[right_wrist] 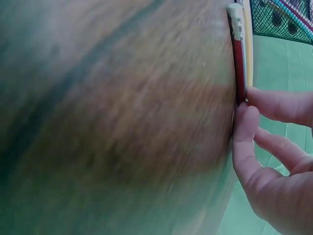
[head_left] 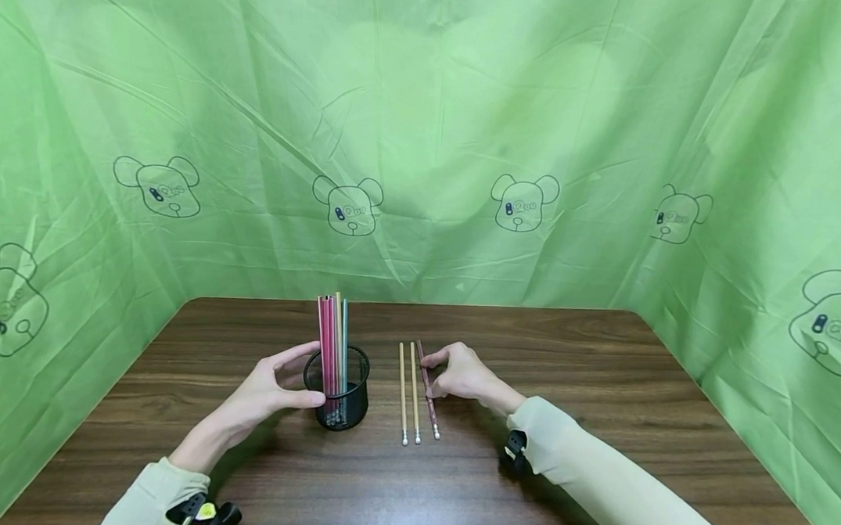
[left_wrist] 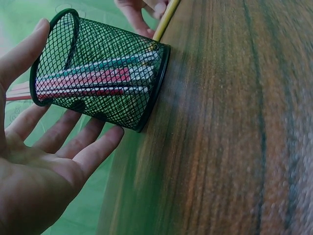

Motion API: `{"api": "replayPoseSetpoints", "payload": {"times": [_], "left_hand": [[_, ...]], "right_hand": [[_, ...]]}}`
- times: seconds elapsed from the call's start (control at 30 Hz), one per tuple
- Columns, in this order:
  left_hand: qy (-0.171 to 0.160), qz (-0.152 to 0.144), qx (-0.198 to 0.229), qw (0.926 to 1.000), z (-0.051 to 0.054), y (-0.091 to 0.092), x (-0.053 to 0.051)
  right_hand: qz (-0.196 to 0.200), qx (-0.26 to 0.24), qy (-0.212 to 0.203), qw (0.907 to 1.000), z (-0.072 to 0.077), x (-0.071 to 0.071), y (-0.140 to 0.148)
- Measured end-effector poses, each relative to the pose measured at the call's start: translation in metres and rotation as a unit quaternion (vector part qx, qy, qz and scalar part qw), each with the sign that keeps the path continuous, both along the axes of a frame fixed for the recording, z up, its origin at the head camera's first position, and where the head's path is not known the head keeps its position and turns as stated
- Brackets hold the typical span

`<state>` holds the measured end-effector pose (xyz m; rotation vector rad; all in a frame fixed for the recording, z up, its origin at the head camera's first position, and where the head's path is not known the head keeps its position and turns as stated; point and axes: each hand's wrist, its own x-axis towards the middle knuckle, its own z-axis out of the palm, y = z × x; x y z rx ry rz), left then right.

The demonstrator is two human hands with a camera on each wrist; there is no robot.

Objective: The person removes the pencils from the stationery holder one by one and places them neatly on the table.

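A black mesh pencil cup stands upright left of the table's middle. Several pencils in it, pink-red, blue and a yellowish one, lean with their eraser ends down. My left hand holds the cup from the left, thumb at the rim in front and fingers along its far side. Right of the cup, two plain wood-coloured pencils lie side by side. Beside them lies a dark red pencil with a white eraser, slightly slanted. My right hand pinches it mid-length between thumb and fingers; the thumb hides part of it.
Dark brown wooden table lies under everything. A green curtain with bear-head drawings hangs along its back and both sides. Black wrist cameras sit on both forearms, over pale sleeves.
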<state>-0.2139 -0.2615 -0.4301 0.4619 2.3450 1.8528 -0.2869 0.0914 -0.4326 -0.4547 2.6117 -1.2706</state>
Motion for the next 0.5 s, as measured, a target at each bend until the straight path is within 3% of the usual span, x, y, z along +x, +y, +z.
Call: {"api": "replayPoseSetpoints", "payload": {"times": [0.33, 0.5], "left_hand": [[0.001, 0.002, -0.005, 1.0, 0.0009, -0.0002, 0.0007], [0.0, -0.002, 0.0, 1.0, 0.0003, 0.0, 0.0002]], "right_hand": [[0.016, 0.006, -0.019, 0.9997, 0.0041, 0.0042, -0.0037], [0.024, 0.02, -0.006, 0.9995, 0.0052, 0.0049, -0.0012]]}}
